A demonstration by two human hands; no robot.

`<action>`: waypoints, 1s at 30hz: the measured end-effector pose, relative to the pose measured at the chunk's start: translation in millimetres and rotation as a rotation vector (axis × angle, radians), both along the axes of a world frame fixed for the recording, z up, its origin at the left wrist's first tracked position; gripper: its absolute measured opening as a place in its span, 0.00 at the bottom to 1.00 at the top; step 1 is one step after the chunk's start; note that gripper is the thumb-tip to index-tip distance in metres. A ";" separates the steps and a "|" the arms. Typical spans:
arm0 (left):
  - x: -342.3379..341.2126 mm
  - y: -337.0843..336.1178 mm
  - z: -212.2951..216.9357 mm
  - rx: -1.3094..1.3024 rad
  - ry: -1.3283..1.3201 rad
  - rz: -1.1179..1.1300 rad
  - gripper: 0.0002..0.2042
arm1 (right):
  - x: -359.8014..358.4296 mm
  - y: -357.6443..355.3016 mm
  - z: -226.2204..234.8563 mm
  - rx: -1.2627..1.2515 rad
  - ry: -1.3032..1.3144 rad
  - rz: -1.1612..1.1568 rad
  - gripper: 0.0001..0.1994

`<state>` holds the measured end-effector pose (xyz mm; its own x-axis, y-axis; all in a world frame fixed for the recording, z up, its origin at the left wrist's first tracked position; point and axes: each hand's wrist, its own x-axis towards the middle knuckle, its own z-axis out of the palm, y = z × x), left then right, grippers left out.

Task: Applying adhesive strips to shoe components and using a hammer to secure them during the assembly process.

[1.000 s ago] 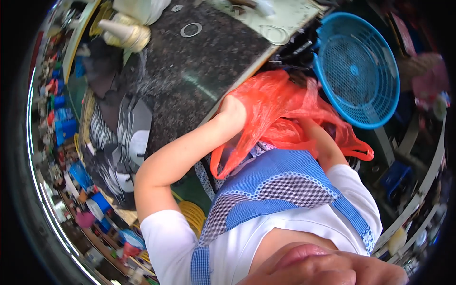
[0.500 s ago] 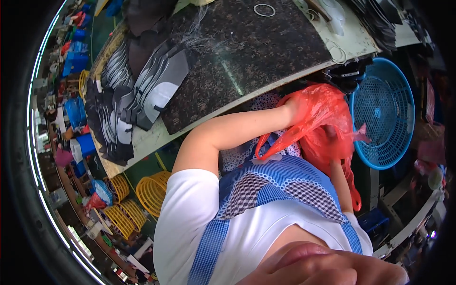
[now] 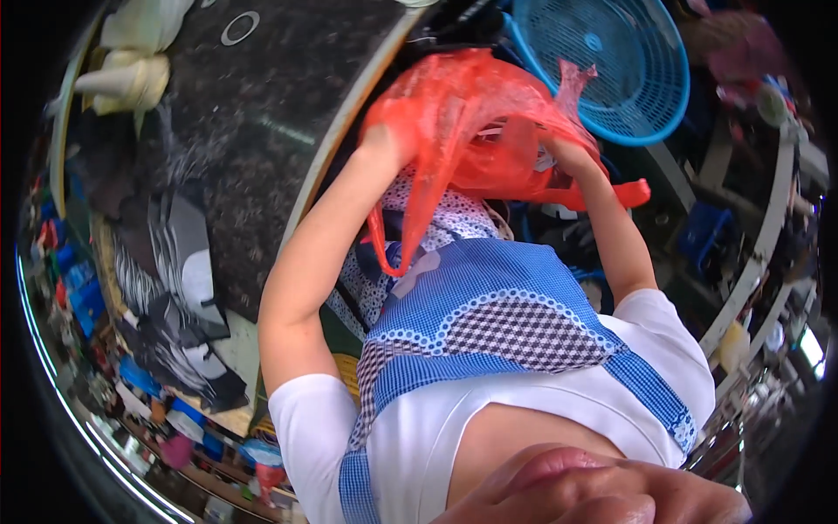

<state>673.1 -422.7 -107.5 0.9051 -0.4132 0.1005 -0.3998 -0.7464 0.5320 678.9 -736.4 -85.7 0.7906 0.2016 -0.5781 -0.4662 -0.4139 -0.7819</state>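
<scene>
A crinkled red plastic bag (image 3: 454, 96) is spread over my lap beside the table edge, its mouth turned partly toward me. My left hand (image 3: 390, 142) reaches into its near left side, and red film covers the fingers. On the other side, my right hand (image 3: 566, 152) goes into the mouth of the bag, where the fingers are hidden too. Something pale shows inside the bag between the hands, too little of it to name. One red handle loop hangs down over my blue checked apron (image 3: 489, 271).
A dark speckled table top (image 3: 262, 96) lies to the left, bearing stacked grey and black cut pieces (image 3: 188, 253), a pale ring (image 3: 240, 28) and a yellowish cone-shaped spool (image 3: 131, 83). A round blue plastic basket (image 3: 672, 96) stands just beyond the bag, at the right.
My view has swung right, so table and basket sit further left. My right hand, hidden behind the bag before, now shows at its mouth, and the bag is spread wider.
</scene>
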 end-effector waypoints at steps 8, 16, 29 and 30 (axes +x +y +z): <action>6.4 -37.7 49.8 -0.072 0.262 -0.138 0.23 | -6.0 -32.1 15.5 0.234 0.377 -0.234 0.19; -4.6 -32.8 29.9 0.017 0.013 -0.132 0.13 | -0.6 -35.2 7.1 -0.049 -0.075 0.021 0.21; -68.4 12.9 111.9 -0.378 0.112 0.119 0.04 | 19.8 13.0 75.4 -0.283 -0.186 0.920 0.29; -89.3 24.5 121.7 -0.358 0.221 0.235 0.04 | 30.5 29.0 102.6 -0.093 -0.136 0.974 0.27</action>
<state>583.7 -398.2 14.2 0.9855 -0.1696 -0.0061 -0.0907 -0.5570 0.8256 709.4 -707.4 16.9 0.3641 0.7580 -0.5411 0.2026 -0.6315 -0.7484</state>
